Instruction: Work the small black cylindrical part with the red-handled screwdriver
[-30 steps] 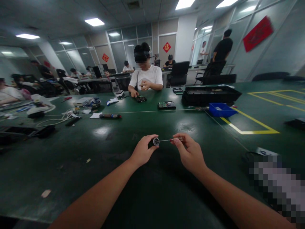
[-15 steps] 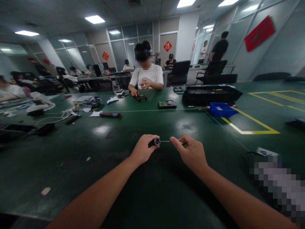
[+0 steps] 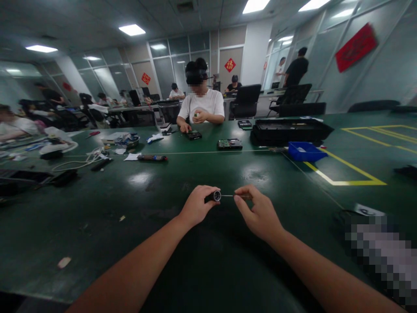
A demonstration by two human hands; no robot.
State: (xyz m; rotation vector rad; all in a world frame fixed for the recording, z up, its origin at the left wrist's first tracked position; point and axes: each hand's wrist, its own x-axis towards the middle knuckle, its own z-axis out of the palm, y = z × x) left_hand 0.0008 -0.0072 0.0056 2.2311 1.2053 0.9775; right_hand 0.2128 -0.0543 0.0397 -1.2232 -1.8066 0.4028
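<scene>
My left hand point(image 3: 197, 205) is closed round a small black cylinder point(image 3: 215, 196) whose round silver-rimmed end faces me. Opposite it, my right hand point(image 3: 256, 211) grips a screwdriver by its handle, which the fingers mostly cover. The thin metal shaft of the screwdriver point(image 3: 227, 195) points left, and its tip is at the right side of the cylinder's rim. Whether the tip sits in a screw is too small to make out. Both hands are just above the green tabletop point(image 3: 202, 265).
Across the table a person point(image 3: 202, 104) handles a hard drive point(image 3: 194, 135). Another hard drive point(image 3: 230, 144) lies nearer. A black tray point(image 3: 289, 131) and a blue bin point(image 3: 306, 151) stand to the right. A dark pen-like tool point(image 3: 152, 158) and a white cable point(image 3: 86, 161) lie left.
My right fingers have shifted on the screwdriver handle, with thumb and fingertips changing position. The cylinder stays in my left hand, its end turned slightly. The view has moved a little.
</scene>
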